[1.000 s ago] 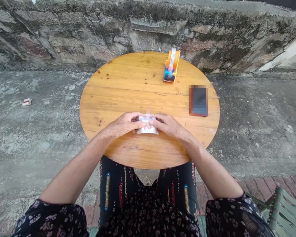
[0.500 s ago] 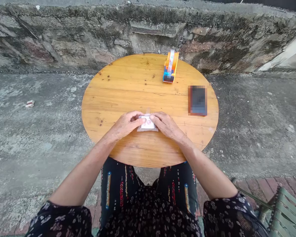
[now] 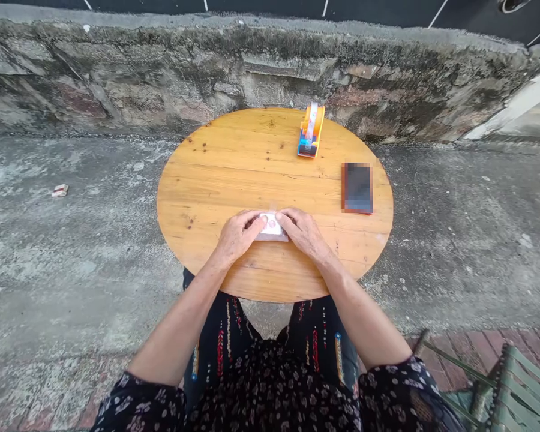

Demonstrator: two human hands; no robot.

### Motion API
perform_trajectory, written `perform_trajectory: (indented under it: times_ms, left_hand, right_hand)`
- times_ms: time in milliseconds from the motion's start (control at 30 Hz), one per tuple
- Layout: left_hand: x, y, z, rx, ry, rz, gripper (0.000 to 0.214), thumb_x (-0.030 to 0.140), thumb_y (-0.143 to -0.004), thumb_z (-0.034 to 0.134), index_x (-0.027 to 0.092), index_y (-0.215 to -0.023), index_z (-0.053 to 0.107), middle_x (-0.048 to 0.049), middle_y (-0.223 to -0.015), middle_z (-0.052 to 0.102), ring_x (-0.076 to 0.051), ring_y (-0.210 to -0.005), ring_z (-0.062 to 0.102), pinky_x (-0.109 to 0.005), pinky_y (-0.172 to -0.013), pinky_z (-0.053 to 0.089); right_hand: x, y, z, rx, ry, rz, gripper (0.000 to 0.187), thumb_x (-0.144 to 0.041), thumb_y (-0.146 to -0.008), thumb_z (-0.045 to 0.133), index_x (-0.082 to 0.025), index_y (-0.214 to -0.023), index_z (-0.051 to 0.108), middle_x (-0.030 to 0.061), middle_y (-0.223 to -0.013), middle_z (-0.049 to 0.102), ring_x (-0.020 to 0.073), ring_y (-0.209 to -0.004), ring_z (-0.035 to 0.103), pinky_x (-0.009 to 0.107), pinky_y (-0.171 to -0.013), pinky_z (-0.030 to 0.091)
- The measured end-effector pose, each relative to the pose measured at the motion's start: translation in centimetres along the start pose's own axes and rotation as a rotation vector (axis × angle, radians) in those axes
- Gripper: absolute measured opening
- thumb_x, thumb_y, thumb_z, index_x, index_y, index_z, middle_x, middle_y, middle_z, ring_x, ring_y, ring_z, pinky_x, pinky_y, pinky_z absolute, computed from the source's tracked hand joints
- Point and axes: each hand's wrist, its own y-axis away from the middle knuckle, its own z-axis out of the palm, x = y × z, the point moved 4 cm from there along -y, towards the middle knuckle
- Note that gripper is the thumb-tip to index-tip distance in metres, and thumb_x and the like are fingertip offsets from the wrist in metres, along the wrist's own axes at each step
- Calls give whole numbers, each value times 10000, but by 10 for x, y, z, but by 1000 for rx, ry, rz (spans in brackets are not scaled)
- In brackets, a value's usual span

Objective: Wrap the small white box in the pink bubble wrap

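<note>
A small white packet (image 3: 270, 225) in a clear plastic wrapper, with a faint pinkish print, lies near the front of the round wooden table. My left hand (image 3: 243, 234) grips its left end, the thumb resting on top and the fingers curled along the far side. On the right end, my right hand (image 3: 301, 230) holds it the same way, thumb on the upper face. A clear flap sticks out past the packet's far edge. The fingertips beneath are partly hidden.
An orange and blue tape dispenser (image 3: 311, 132) stands at the back of the wooden table (image 3: 216, 174). A blurred dark, flat rectangle with a reddish edge (image 3: 357, 188) lies at the right. Behind runs a stone wall (image 3: 162, 84); a green chair (image 3: 517, 384) is at lower right.
The view has tilted up slightly, showing more of the dark tiles above the wall. My left hand has shifted slightly right and both thumbs still press on the packet.
</note>
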Motion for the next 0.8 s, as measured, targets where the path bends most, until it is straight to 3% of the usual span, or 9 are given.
perform_trajectory:
  times_ms: [200,367,467,800]
  left_hand:
    - [4,10,7,46,-67,55,313,396,-914,507,197,-1015,726,-38,-927,698,-189,-854,613,-298,-794,477]
    - [5,21,12,258,-76,71,357,344,-881,558,175,-1185,633,-32,-891,653,-158,-772,590,-301,-790,491]
    - [6,26,15,316,-76,115,338,316,-864,580,186,-1172,621,-37,-944,619,-151,-799,592,-289,-790,501]
    - [9,24,14,300,-6,162,168,270,-871,582,186,-994,661,-33,-925,569,-140,-786,576,-278,-736,505]
  right_hand:
    - [-2,5,-2,-22,-30,-2,317,-413,-931,487,-175,-821,666,-6,-713,616,131,-668,532,256,-632,367]
    - [1,7,-3,-16,-72,1,293,-425,-908,515,-172,-857,654,-8,-706,607,128,-639,509,254,-610,369]
    - [3,8,-3,-5,-133,18,287,-442,-894,542,-174,-874,642,-9,-716,614,123,-628,509,247,-597,377]
    - [3,10,-3,6,-125,25,313,-469,-891,562,-175,-842,656,-7,-700,617,124,-634,524,248,-606,390]
